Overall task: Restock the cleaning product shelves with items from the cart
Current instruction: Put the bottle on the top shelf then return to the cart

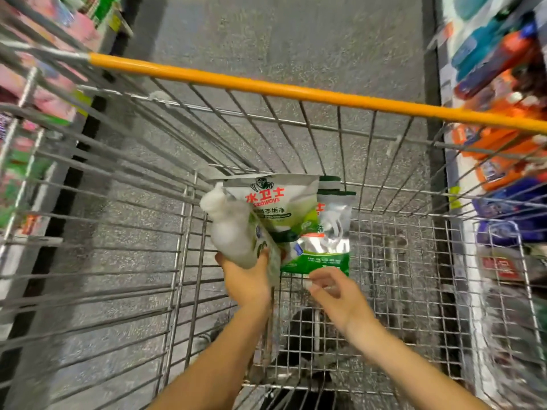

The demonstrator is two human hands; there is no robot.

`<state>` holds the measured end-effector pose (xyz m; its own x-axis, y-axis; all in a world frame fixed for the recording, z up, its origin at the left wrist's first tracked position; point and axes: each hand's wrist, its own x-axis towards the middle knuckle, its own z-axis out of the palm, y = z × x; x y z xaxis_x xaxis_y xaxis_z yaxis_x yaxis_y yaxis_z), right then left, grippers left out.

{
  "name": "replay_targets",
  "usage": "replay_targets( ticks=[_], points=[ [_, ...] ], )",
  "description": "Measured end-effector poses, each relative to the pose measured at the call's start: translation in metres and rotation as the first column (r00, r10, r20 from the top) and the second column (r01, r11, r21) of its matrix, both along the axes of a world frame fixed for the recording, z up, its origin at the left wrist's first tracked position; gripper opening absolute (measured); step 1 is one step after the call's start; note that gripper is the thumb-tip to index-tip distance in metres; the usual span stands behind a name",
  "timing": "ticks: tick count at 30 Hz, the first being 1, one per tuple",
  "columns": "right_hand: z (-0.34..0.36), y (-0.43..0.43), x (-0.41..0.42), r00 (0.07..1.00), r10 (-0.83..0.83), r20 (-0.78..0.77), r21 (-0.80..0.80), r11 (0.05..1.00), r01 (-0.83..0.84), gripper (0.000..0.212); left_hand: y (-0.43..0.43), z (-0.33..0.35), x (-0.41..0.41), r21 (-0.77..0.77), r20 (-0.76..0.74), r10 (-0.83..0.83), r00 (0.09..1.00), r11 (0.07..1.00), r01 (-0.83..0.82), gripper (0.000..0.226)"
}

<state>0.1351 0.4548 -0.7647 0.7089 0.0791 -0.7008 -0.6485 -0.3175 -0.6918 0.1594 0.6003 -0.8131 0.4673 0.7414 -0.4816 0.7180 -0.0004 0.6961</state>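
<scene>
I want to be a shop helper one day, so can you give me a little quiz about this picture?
1. True or false: neither hand touches the orange handle bar.
2. What does the left hand grip? A) pouches B) a broom C) a spray bottle
3. Fill in: the right hand reaches into the wire ____.
Key: 1 true; 2 A; 3 cart.
</scene>
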Motion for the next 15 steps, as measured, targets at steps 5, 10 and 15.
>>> replay_targets(
  ticks=[5, 10, 15],
  points=[
    [0.007, -0.010, 0.005, 0.999, -0.039, 0.035, 0.008, 0.999, 0.039, 0.019, -0.009, 0.030, -0.020, 0.102, 0.080, -0.292, 0.953, 0.953, 0.284, 0.073],
    [0.049, -0.036, 0.009, 0.980, -0.091, 0.174, 0.108, 0.992, 0.073, 0.052, -0.022, 0.086, -0.022, -0.066, 0.234, -0.512, 0.827, 0.840, 0.539, 0.063],
    [0.113, -0.075, -0.006, 0.979, -0.159, 0.129, 0.317, 0.942, 0.111, 0.047, -0.044, 0.158, -0.017, -0.305, 0.439, -0.571, 0.694, 0.632, 0.712, 0.069]
  ],
)
